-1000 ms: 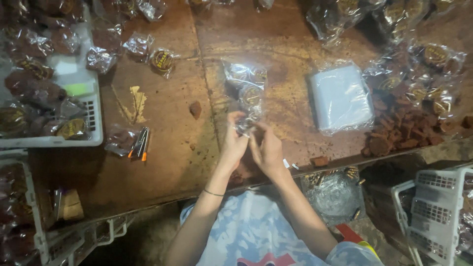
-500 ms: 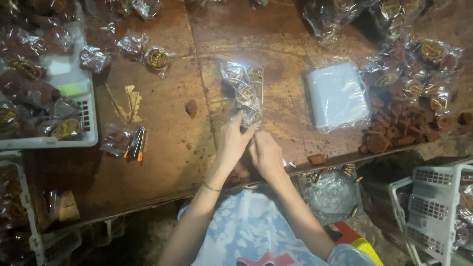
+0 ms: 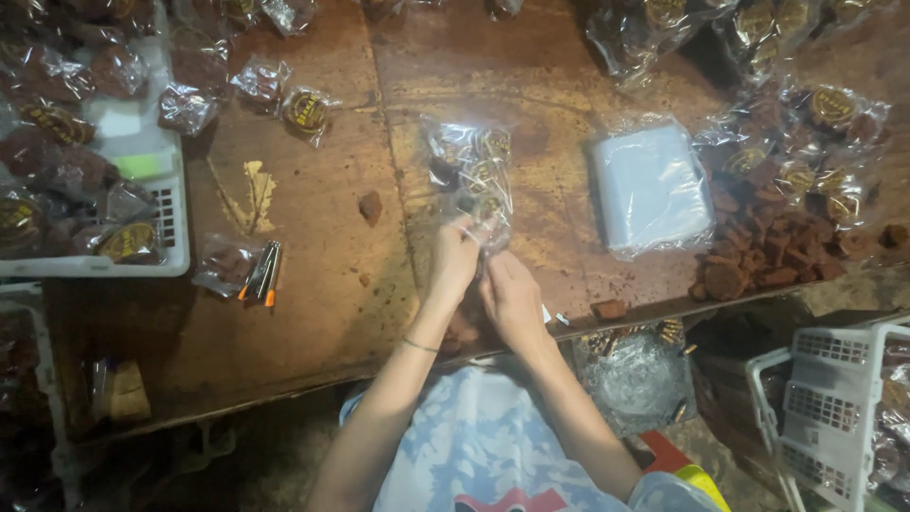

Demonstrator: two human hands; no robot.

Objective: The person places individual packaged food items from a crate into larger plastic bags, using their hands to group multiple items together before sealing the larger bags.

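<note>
My left hand (image 3: 453,258) and my right hand (image 3: 512,299) meet at the near end of a clear plastic bag (image 3: 471,171) that lies on the brown wooden table (image 3: 322,303). The bag holds several dark brown pieces with round gold labels. Both hands pinch the bag's open end, fingers closed on the plastic. A thin bracelet circles my left wrist. A stack of empty clear bags (image 3: 652,185) lies to the right of my hands. A pile of loose brown blocks (image 3: 758,256) sits further right.
A white basket (image 3: 169,213) full of packed bags stands at the left. Pens (image 3: 267,272) lie on a small packet beside it. More filled bags (image 3: 815,114) crowd the far right and back. A white crate (image 3: 825,398) stands below the table's right edge.
My hands have stayed on the bag's near end, with only small finger movements. The view has shifted slightly.
</note>
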